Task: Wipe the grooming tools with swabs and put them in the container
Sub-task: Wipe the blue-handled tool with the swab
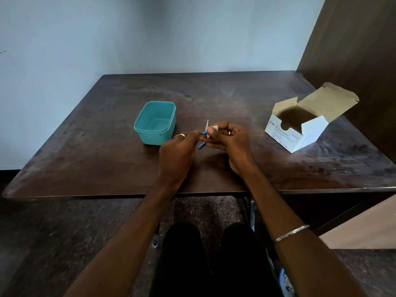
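Note:
Over the middle of the dark table my left hand [176, 154] and my right hand [230, 144] meet. A small blue grooming tool [202, 145] shows between them, pinched by my left fingertips; most of it is hidden. My right thumb and fingers press a white swab [211, 129] against the tool. The teal plastic container [156, 123] stands open just left of my hands, and nothing shows inside it.
An open white box of alcohol swabs [300, 127] sits at the right of the wooden table [107, 159], flap up. A dark wooden panel [353, 61] rises at the far right. The table's front edge runs just under my forearms.

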